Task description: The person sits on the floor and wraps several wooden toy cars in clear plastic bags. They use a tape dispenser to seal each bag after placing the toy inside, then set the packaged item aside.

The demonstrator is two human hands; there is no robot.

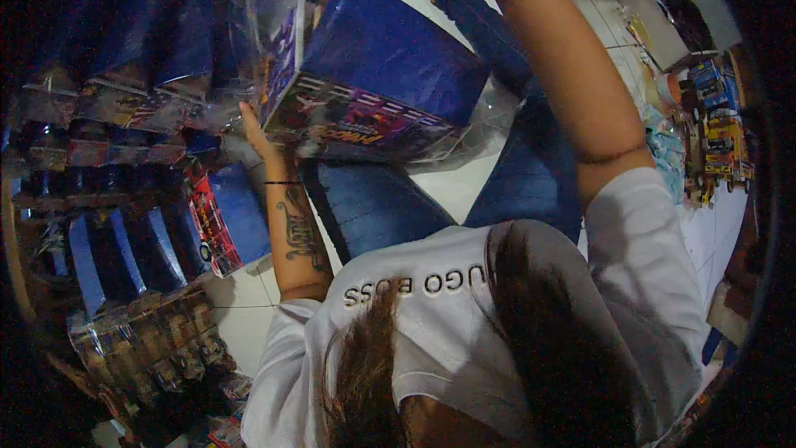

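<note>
A large blue box with a colourful printed side is tilted above my lap, with loose clear plastic around it. My left hand is at its lower left edge, holding the box through the plastic; a finger or thumb points up beside the corner, and the remaining fingers are hidden behind it. From my right shoulder the forearm stretches far forward past the top edge of the picture, so my right hand is out of sight.
Rows of plastic-wrapped blue boxes crowd the left side. A red-and-blue box stands by my left forearm, near wrapped brown packages. Toy vehicles are at the right, beside a light blue cloth. My jeans-clad legs spread over white tiles.
</note>
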